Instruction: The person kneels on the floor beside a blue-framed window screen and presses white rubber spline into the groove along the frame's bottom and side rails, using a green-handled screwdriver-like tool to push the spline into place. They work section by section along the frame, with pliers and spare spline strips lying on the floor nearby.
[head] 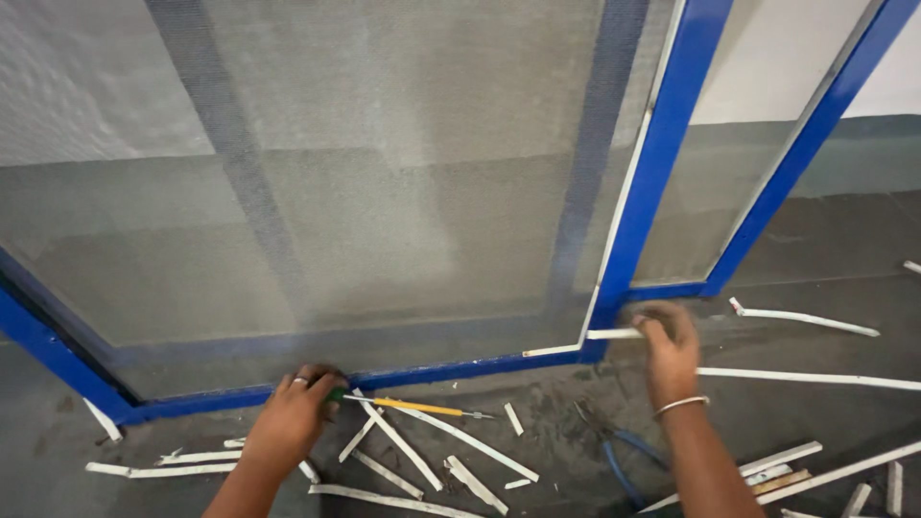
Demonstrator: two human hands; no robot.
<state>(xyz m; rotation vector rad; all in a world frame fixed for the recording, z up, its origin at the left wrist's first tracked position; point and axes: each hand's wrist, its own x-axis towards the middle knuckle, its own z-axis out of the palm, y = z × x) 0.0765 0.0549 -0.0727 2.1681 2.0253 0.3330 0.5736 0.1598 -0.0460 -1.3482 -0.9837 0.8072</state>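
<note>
A blue metal frame point(662, 144) covered with grey mesh point(384, 173) stands on a dark floor in the head view. My left hand point(293, 417) grips a screwdriver point(422, 407) with a green and yellow handle, its tip lying along the floor just below the frame's bottom rail point(422, 371). My right hand point(667, 345) pinches the end of a white strip point(609, 334) at the frame's lower corner, where the strip bends out of the blue upright. A metal bangle circles my right wrist.
Several white strip offcuts point(460, 441) litter the floor below the frame and to the right. Blue-handled pliers point(614, 446) lie on the floor between my forearms. A second mesh panel point(758, 144) stands to the right.
</note>
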